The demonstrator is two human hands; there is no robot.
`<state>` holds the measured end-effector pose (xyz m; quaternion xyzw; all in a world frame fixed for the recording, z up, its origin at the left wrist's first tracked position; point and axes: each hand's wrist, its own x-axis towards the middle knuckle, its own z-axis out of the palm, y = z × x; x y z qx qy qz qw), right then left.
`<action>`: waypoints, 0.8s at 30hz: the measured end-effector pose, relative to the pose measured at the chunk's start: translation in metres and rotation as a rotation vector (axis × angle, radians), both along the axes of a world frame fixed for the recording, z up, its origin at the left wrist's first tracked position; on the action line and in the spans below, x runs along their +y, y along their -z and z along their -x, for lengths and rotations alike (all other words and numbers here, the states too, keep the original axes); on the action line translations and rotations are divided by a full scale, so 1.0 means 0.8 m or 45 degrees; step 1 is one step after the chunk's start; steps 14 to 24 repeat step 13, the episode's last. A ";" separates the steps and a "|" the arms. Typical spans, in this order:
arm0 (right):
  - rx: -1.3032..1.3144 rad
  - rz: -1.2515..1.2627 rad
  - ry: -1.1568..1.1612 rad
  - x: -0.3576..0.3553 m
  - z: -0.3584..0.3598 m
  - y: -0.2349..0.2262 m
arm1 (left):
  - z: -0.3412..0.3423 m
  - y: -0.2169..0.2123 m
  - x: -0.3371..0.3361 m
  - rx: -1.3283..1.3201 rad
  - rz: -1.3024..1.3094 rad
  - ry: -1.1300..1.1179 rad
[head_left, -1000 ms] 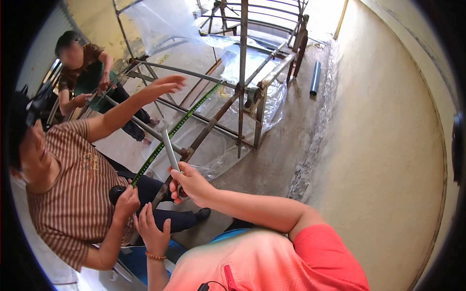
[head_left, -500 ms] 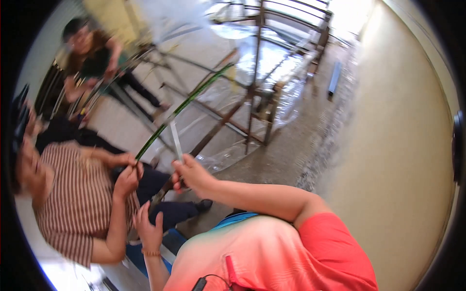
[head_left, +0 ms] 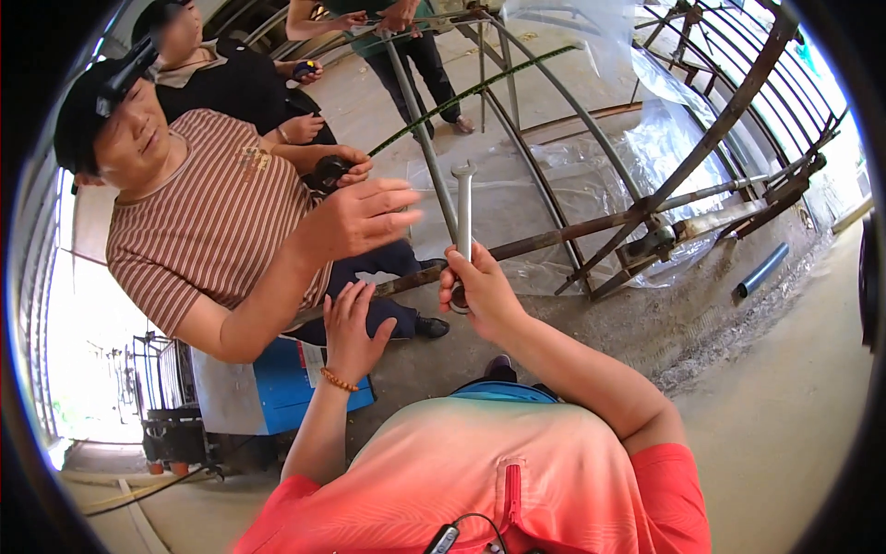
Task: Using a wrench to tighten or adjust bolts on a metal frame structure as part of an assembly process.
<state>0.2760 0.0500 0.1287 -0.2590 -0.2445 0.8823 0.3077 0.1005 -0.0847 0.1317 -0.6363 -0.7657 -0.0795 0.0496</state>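
My right hand (head_left: 487, 294) is closed around the lower part of a silver combination wrench (head_left: 464, 208), whose open jaw points up and away from me. Just behind it runs a rusty metal bar (head_left: 544, 238), part of a frame. My left hand (head_left: 351, 334) is open, fingers stretched out, at the near left end of that bar; whether it presses on the bar I cannot tell. Close by, a co-worker in a striped shirt (head_left: 221, 198) holds a black tape measure (head_left: 330, 172). Its green blade (head_left: 480, 87) reaches out over the frame. The co-worker's other hand (head_left: 360, 220) is raised, slightly blurred.
Clear plastic sheeting (head_left: 591, 185) lies beneath the frame. A blue-grey tube (head_left: 762, 270) is on the floor by the right wall. A blue and white box (head_left: 277, 383) stands at left. Two more people are beyond, one in black (head_left: 235, 102), one in green (head_left: 392, 42).
The view has swung left and steadied. The co-worker has taken one hand off the tape and raised it. My left hand has come to the bar's end; the wrench stays in my right hand.
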 end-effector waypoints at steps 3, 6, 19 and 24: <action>-0.007 0.060 0.062 0.008 0.005 0.003 | -0.014 0.003 0.021 0.061 -0.041 0.100; 0.071 0.001 0.042 0.010 0.019 -0.001 | -0.013 0.009 0.021 0.097 -0.062 0.113; 0.111 -1.054 0.360 0.022 -0.012 0.019 | -0.036 0.052 0.052 0.282 -0.318 0.353; 0.111 -1.054 0.360 0.022 -0.012 0.019 | -0.036 0.052 0.052 0.282 -0.318 0.353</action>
